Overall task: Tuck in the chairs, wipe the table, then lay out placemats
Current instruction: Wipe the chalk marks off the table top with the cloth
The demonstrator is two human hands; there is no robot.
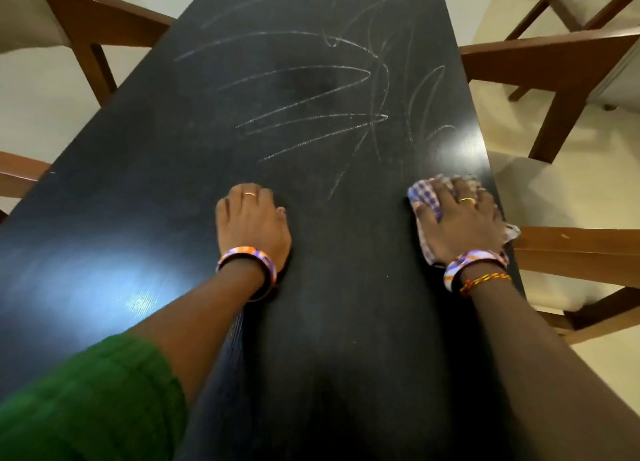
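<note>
A long black table (145, 190) stretches away from me, with white chalk-like scribbles (311, 114) across its middle and right side. My right hand (460, 221) presses a purple-and-white checked cloth (424, 194) flat on the table close to the right edge, the cloth bunched under the palm and fingers. Resting on the tabletop near the centre is my left hand (251, 221), knuckles bent, nothing in it. Both wrists wear coloured bangles.
Wooden chairs with pale seats surround the table: one at the near right (571, 249), one at the far right (554, 65), one at the far left (79, 20), and a chair arm at the left edge (20, 176). Pale floor lies around.
</note>
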